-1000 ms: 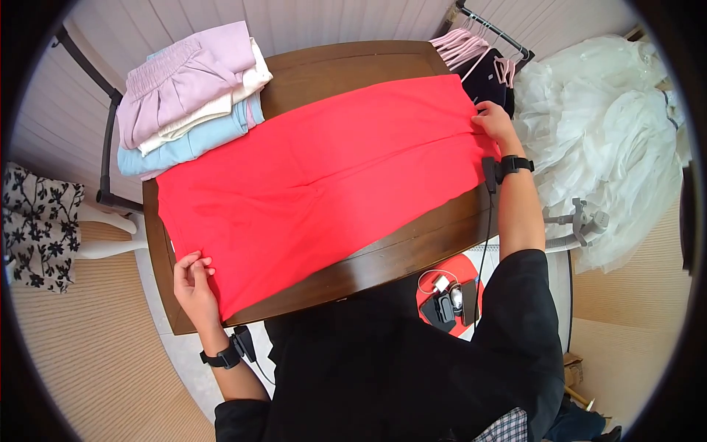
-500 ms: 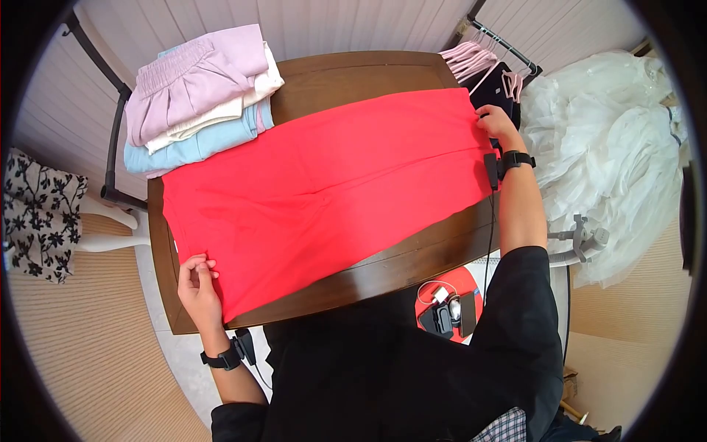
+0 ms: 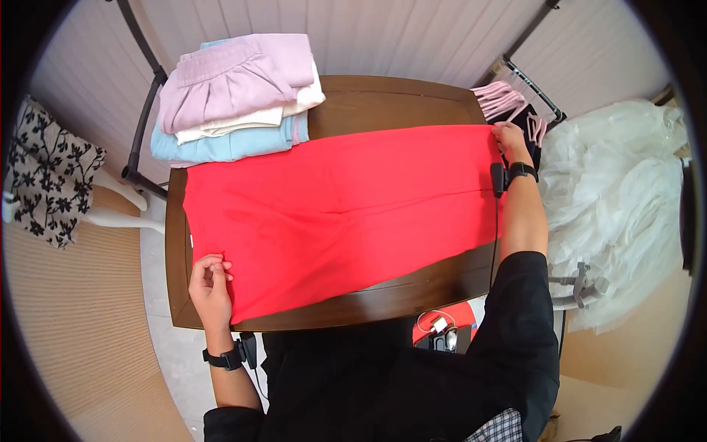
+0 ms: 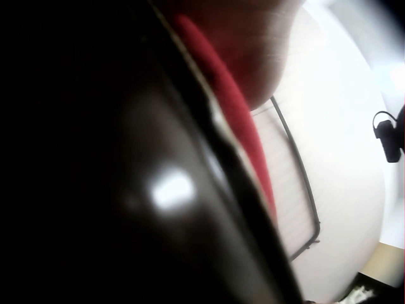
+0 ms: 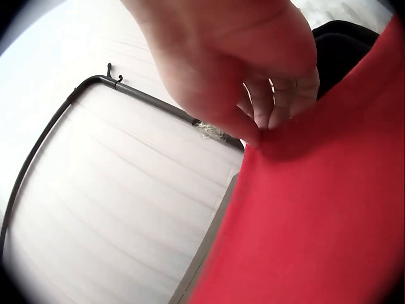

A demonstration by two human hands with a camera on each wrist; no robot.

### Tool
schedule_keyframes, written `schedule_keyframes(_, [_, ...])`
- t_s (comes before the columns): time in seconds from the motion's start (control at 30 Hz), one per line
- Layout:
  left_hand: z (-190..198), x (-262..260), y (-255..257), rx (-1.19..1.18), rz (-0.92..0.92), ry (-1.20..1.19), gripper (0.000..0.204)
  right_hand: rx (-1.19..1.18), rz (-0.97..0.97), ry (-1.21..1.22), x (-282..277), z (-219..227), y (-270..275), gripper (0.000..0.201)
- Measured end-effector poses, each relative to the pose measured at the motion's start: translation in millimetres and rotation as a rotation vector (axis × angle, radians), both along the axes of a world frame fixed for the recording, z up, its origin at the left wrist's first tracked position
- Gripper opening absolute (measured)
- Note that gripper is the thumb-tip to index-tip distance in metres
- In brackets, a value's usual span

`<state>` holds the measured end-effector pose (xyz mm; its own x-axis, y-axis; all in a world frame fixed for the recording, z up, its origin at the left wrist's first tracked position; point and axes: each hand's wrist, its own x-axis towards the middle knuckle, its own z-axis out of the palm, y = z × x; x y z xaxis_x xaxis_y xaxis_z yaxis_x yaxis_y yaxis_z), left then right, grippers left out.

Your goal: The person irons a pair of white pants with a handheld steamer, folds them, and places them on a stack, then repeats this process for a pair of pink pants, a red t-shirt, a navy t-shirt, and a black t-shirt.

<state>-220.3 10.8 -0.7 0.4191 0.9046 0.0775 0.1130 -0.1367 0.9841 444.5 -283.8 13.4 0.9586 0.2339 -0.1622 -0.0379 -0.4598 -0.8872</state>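
A red garment (image 3: 353, 210) lies lengthwise over the dark wooden table, lightly creased near its middle. At its near left end the left hand (image 3: 211, 286) pinches the edge with bent fingers; the left wrist view shows only part of that hand (image 4: 256, 57) beside a strip of red cloth (image 4: 237, 120). The right hand (image 3: 513, 141) pinches the far right corner; in the right wrist view, thumb and fingertips of this hand (image 5: 234, 69) meet on the edge of the red cloth (image 5: 316, 202).
Folded lilac, white and light blue clothes (image 3: 236, 88) are stacked at the table's (image 3: 398, 92) back left. Pink hangers (image 3: 501, 99) hang on a rack at the back right. A white tulle dress (image 3: 611, 199) stands at the right, a floral skirt (image 3: 55, 173) at the left.
The head view has shifted, so the table sits lower and further right in it. The right hand has moved up to the garment's far right corner. The left hand keeps its place on the cloth.
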Motion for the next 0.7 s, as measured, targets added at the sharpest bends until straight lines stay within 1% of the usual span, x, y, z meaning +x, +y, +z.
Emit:
schedule_keyframes(0.03, [0,0,0,-0.006,-0.011,-0.007,0.009,0.065,-0.089,-0.056,-7,4,5,0.017])
schedule_keyframes(0.07, [0,0,0,-0.010,-0.013,-0.012,0.009,0.025,-0.092,-0.064,-2,3,5,0.022])
schedule_keyframes(0.1, [2,0,-1,-0.013,-0.007,-0.008,0.009,0.021,-0.086,-0.060,-3,2,7,0.022])
schedule_keyframes(0.17, [5,0,-2,-0.012,-0.003,0.022,0.009,-0.098,-0.042,-0.108,1,-9,5,0.032])
schedule_keyframes(0.2, [4,0,-1,-0.016,-0.001,0.029,0.009,-0.251,0.047,-0.226,6,-10,1,0.046])
schedule_keyframes(0.23, [3,-1,-1,-0.014,-0.007,0.014,0.009,-0.280,0.055,-0.209,0,-2,1,0.056])
schedule_keyframes(0.3, [2,-1,0,-0.022,-0.015,0.012,0.010,-0.259,0.147,-0.142,-8,6,-12,0.062])
schedule_keyframes(0.33, [3,-1,0,-0.021,-0.014,0.008,0.009,-0.310,0.181,-0.114,-28,21,-16,0.063])
schedule_keyframes(0.37, [4,0,-1,-0.021,-0.009,0.003,0.009,-0.336,0.266,-0.116,-31,19,-31,0.066])
schedule_keyframes(0.43, [3,1,-1,-0.012,0.001,0.006,0.009,-0.489,0.356,-0.346,-43,6,-57,0.062])
schedule_keyframes(0.5, [4,1,-1,0.014,0.016,-0.001,0.008,-0.366,0.460,-0.224,-79,11,-77,0.058])
schedule_keyframes(0.57, [-1,1,2,0.085,0.049,-0.017,0.009,-0.493,0.516,-0.482,-139,20,-86,0.052])
schedule_keyframes(0.6, [2,0,3,0.083,0.070,-0.002,0.009,-0.482,0.569,-0.480,-170,30,-83,0.049])
schedule_keyframes(0.67, [15,-8,9,-0.027,0.070,-0.019,0.011,-0.455,0.646,-0.467,-221,42,-75,0.046])
schedule_keyframes(0.7, [23,-18,14,-0.010,0.091,0.008,0.014,-0.525,0.607,-0.497,-241,46,-74,0.044])
